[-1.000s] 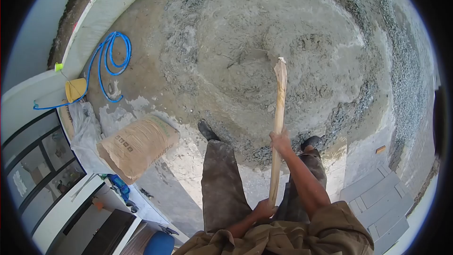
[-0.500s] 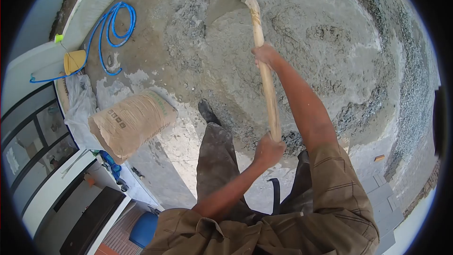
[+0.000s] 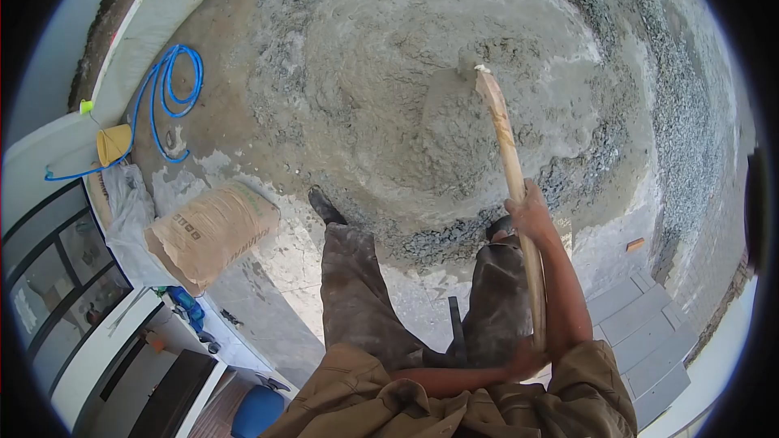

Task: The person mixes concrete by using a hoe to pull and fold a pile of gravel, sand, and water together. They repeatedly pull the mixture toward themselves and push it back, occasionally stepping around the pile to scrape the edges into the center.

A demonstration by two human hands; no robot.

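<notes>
A long wooden handle (image 3: 511, 154) runs from near my waist up to a hoe blade (image 3: 450, 97) covered by wet grey mix. My right hand (image 3: 529, 212) is wrapped round the middle of the handle. Low down by my right thigh, my left hand (image 3: 526, 359) grips the handle's near end. The wet concrete mix (image 3: 381, 73) spreads in a wide round patch in front of my feet, with gravel (image 3: 438, 245) round its rim. The blade's lower part is hidden in the mix.
A paper cement bag (image 3: 215, 231) stands left of my boot (image 3: 326, 206). Beyond it are a yellow bucket (image 3: 114, 144), a coiled blue hose (image 3: 166, 89) and clear plastic (image 3: 130, 203). Grey tiles (image 3: 641, 332) lie at the right, near a brick piece (image 3: 635, 245).
Both hands and the handle have come back toward my body and to the right. The blade has moved nearer, and the view has shifted slightly right.
</notes>
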